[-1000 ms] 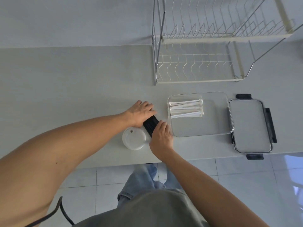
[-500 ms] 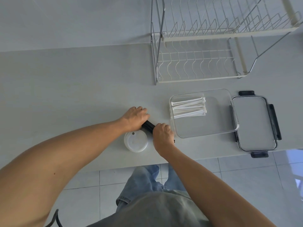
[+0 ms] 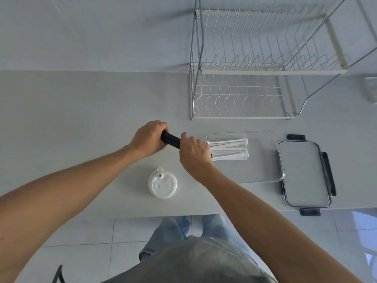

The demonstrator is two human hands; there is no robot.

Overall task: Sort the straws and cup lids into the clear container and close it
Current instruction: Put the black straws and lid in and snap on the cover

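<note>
A bundle of black straws (image 3: 170,139) is gripped at both ends, my left hand (image 3: 148,138) on its left end and my right hand (image 3: 194,150) on its right end, just left of the clear container (image 3: 263,160). White wrapped straws (image 3: 230,149) lie inside the container's left part. A stack of white cup lids (image 3: 162,183) sits on the counter below my hands, near the front edge. The container's lid (image 3: 305,173), with dark clips, lies flat to the right of the container.
A wire dish rack (image 3: 255,82) stands at the back of the grey counter (image 3: 71,123), behind the container. A clear glass object (image 3: 370,88) shows at the far right edge. The counter's front edge runs just below the cup lids.
Both hands have lifted the black straws away from beside the cup lids and carried them up and to the right, reaching the container's left edge. The lids stay put.
</note>
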